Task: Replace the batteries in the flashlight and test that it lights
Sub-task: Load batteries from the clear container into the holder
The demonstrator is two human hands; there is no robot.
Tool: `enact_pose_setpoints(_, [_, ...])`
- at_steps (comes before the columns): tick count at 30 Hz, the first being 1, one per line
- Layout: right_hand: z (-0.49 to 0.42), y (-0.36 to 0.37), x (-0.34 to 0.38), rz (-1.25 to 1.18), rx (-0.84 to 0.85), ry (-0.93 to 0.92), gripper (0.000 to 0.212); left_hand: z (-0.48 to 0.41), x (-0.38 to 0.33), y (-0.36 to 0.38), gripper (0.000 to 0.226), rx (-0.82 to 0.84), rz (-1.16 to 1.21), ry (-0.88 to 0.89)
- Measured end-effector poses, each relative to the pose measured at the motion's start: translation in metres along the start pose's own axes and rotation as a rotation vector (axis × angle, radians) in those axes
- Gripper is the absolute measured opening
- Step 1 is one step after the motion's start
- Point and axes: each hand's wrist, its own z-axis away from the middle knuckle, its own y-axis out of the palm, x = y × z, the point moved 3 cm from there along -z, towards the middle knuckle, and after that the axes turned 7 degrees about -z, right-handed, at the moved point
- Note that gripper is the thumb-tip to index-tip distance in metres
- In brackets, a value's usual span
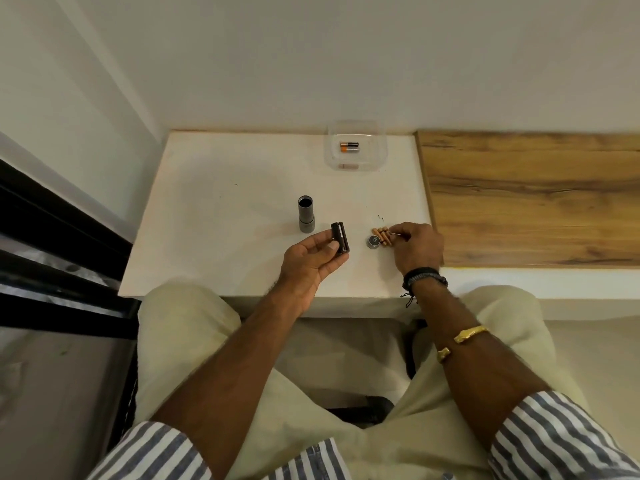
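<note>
Black holder point(340, 241) sits gripped in the left hand point(311, 263), ready for loading, while the right hand point(417, 245) pinches copper cells point(382, 235) beside the cap point(373, 242); the flashlight point(306, 214) stands open.

- The left hand point(311, 263) is held palm-up above the table edge, fingers curled and thumb pressed around a dark cylinder.
- The right hand point(415, 249) is turned palm-down, fingertips point(394, 233) pinched together at the table surface.
</note>
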Motion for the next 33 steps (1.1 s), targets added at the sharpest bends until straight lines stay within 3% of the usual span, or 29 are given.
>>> enact_pose_setpoints(8, [-0.002,-0.003,0.039,-0.327,0.031,-0.122,0.014,0.004,-0.044,0.018,0.024,0.013,0.047,0.139])
enact_pose_setpoints(12, [-0.024,0.010,0.064,-0.514,0.096,-0.047,0.013,-0.003,-0.081,0.023,0.028,-0.041,0.092,0.221])
enact_pose_setpoints(16, [-0.061,0.023,0.088,-0.508,0.108,-0.046,0.014,-0.019,-0.113,0.017,0.025,-0.077,0.086,0.226])
enact_pose_setpoints(23, [-0.131,0.053,0.114,-0.188,0.107,-0.148,0.012,-0.055,-0.134,0.002,0.030,-0.085,0.065,0.173])
enact_pose_setpoints(33, [-0.185,0.101,0.133,0.562,0.539,-0.324,0.012,-0.090,-0.126,-0.025,0.032,-0.132,0.055,0.107])
